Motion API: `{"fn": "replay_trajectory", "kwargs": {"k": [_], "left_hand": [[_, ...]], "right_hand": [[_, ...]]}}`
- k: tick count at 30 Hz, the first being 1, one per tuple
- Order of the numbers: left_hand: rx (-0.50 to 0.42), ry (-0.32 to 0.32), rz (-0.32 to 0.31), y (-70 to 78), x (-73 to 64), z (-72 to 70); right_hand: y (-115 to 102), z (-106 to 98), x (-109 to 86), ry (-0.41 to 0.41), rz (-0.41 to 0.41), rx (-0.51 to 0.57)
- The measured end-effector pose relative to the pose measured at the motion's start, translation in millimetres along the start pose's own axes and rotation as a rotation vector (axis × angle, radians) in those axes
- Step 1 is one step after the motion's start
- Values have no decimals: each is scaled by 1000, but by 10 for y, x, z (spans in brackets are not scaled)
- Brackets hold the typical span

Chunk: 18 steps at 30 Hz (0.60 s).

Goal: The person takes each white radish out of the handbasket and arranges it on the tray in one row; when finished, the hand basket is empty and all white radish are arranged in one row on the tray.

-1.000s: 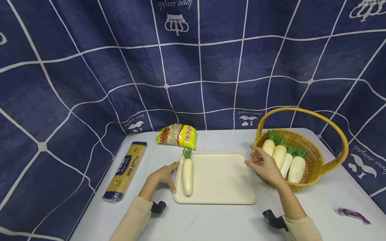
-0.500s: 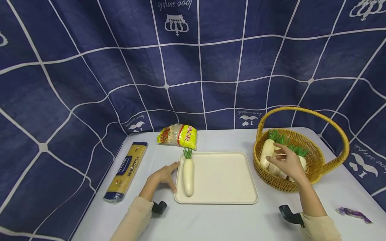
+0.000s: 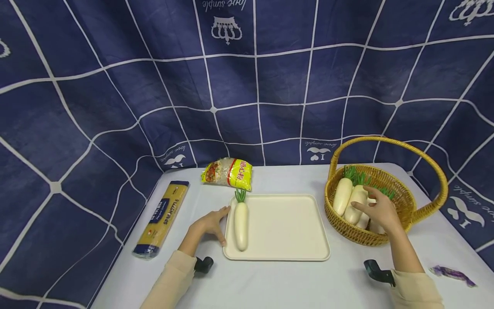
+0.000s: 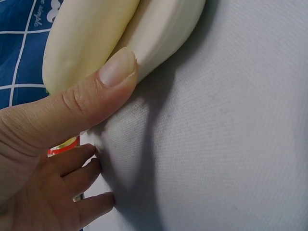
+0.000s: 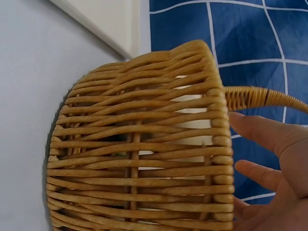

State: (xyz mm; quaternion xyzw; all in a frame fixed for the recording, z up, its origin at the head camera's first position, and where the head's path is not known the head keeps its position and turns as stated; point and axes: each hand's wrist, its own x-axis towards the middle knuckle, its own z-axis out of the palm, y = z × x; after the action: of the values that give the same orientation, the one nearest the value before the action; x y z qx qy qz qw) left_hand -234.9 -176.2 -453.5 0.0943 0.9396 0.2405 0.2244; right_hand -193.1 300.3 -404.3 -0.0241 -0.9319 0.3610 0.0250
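Observation:
My left hand (image 3: 210, 224) rests at the left edge of the cream tray (image 3: 287, 227), fingers spread and thumb against the rim. Upright on the tray, close to that hand, lies a white daikon radish (image 3: 241, 225) with green leaves; its pale body (image 4: 91, 38) looms beyond my thumb in the left wrist view. My right hand (image 3: 382, 210) reaches over the wicker basket (image 3: 347, 229), thumb and fingers parted above a daikon (image 3: 356, 204). Whether they touch it is unclear. Another daikon (image 3: 342, 195) lies left of it; more are partly covered by the hand.
The basket's tall handle (image 3: 390, 140) arches above it. A spaghetti pack (image 3: 161, 219) lies at the left, and a yellow noodle bag (image 3: 227, 173) behind the tray. A purple wrapped item (image 3: 451, 274) lies at the right. Blue checked cloth (image 3: 278, 86) hangs behind.
My right hand has moved right from the basket's left rim to over the daikons inside, uncovering the leftmost one. My left hand and the tray stay in place.

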Motion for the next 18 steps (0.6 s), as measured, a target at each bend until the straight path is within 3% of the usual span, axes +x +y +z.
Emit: {"fn": "replay_trajectory", "kwargs": {"k": [6, 18], "left_hand": [[3, -3, 3, 14, -11, -16], [4, -1, -8, 7, -14, -14]], "right_hand": [[63, 40, 50, 14, 3, 1], [46, 53, 85, -50, 65, -3]]}}
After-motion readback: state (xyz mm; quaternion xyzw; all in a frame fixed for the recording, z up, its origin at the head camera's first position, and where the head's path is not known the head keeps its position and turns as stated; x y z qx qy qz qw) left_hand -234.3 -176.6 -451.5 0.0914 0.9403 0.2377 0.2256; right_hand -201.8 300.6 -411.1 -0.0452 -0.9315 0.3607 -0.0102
